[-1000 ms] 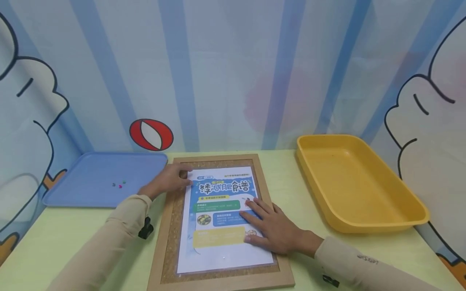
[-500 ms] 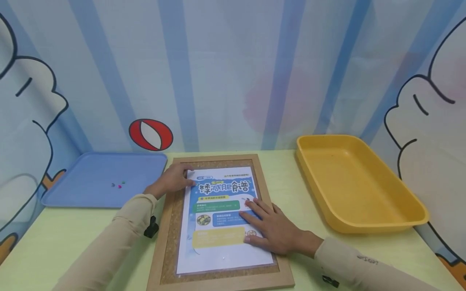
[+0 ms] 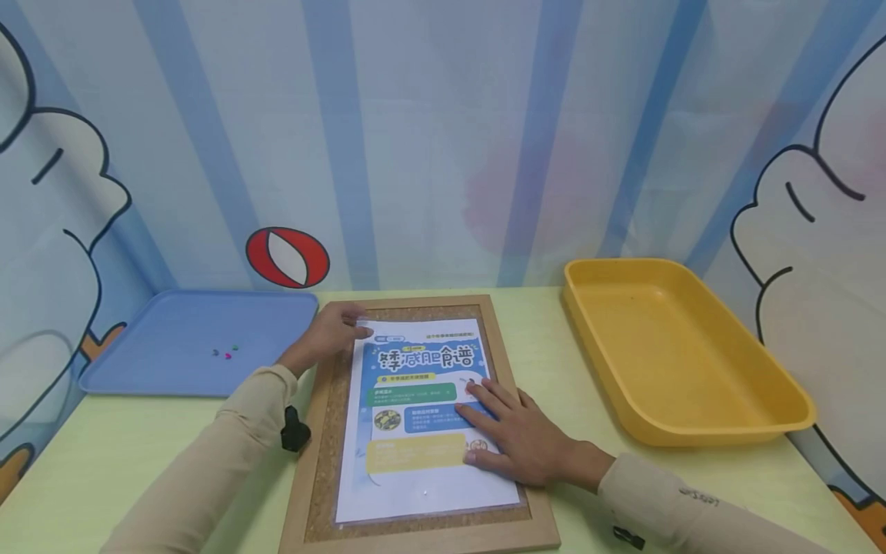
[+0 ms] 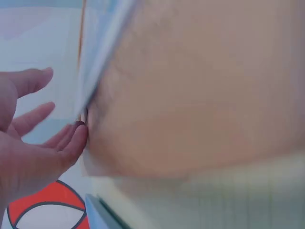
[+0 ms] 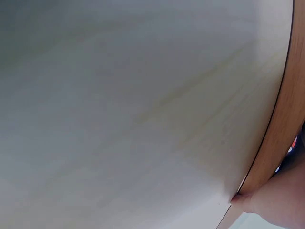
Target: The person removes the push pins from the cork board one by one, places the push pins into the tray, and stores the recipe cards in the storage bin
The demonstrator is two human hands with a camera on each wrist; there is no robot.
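Observation:
A printed sheet (image 3: 415,488) with blue, green and yellow blocks and Chinese lettering lies on a wood-framed cork board (image 3: 328,469). Flat on the sheet's right side rests my right hand (image 3: 522,438), fingers spread; in the right wrist view only part of this hand (image 5: 281,195) shows beside the wooden frame. My left hand (image 3: 328,335) is at the sheet's upper left corner, its thumb by the paper's edge. The left wrist view has this hand (image 4: 33,148) with fingers apart and some fingertips at the board's edge. A small pale dot marks the sheet's lower part.
A blue tray (image 3: 166,369) with several tiny coloured pieces (image 3: 227,354) stands left of the board. To the right is a deep yellow tray (image 3: 681,354). A printed cloth wall (image 3: 443,154) closes off the back of the pale yellow table (image 3: 415,291).
My left hand has shifted slightly right and toward the far edge, along the sheet's upper left corner. My right hand and the sheet have stayed in place.

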